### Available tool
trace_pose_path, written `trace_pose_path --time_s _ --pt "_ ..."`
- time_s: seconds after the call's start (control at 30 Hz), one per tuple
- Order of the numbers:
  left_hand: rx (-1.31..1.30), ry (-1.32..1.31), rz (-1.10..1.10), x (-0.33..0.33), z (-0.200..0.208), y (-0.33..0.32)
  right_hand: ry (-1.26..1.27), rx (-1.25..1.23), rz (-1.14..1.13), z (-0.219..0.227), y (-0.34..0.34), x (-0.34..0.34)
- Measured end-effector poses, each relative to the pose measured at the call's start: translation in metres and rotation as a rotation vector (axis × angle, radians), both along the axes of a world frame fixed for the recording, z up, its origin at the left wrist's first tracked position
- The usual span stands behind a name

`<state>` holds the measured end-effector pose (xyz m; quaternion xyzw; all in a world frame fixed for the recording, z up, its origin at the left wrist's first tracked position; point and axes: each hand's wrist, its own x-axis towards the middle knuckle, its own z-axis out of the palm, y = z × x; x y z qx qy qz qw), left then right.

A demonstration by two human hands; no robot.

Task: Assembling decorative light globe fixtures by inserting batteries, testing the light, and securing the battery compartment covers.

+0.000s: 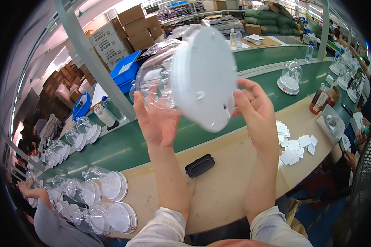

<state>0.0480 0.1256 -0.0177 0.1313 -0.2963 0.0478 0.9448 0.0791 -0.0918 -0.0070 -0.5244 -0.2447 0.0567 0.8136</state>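
Raised above the bench is a clear dome (pixel 154 80) with a round white base (pixel 206 78), tipped on its side so the base's flat underside shows. Small bumps and one dark spot are on that underside. My left hand (pixel 158 125) is closed around the dome from below, its thumb up along the side; part of its fingers shows blurred through the clear wall. At the base's right edge, my right hand (pixel 257 113) grips the rim with bent thumb and fingers, some fingertips hidden behind it. A black oblong case (pixel 200 165) lies on the bench below.
Several similar domes (pixel 111 185) lie on their sides at left, beside another person's arm (pixel 39 195). White square pieces (pixel 294 150) are scattered at right. A green conveyor belt (pixel 136 144) crosses beyond, carrying an upright dome (pixel 290 78). A bottle (pixel 320 96) stands at the right.
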Motion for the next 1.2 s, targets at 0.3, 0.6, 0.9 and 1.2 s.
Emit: trace_pose_path --time_s 0.3,0.6,0.9,1.2 --pt "1.131 0.313 1.363 0.033 -0.025 0.005 -0.147 0.004 -0.521 0.004 -0.030 0.003" --pt "1.484 0.482 1.500 0.075 -0.080 -0.002 -0.229 -0.082 -0.200 0.001 -0.018 -0.007" --pt "1.500 0.441 1.536 0.093 -0.102 0.013 -0.476 -0.538 0.217 0.001 -0.017 -0.013" --pt "1.625 0.352 1.483 0.100 -0.123 0.010 -0.496 -0.541 0.137 0.007 -0.032 -0.020"
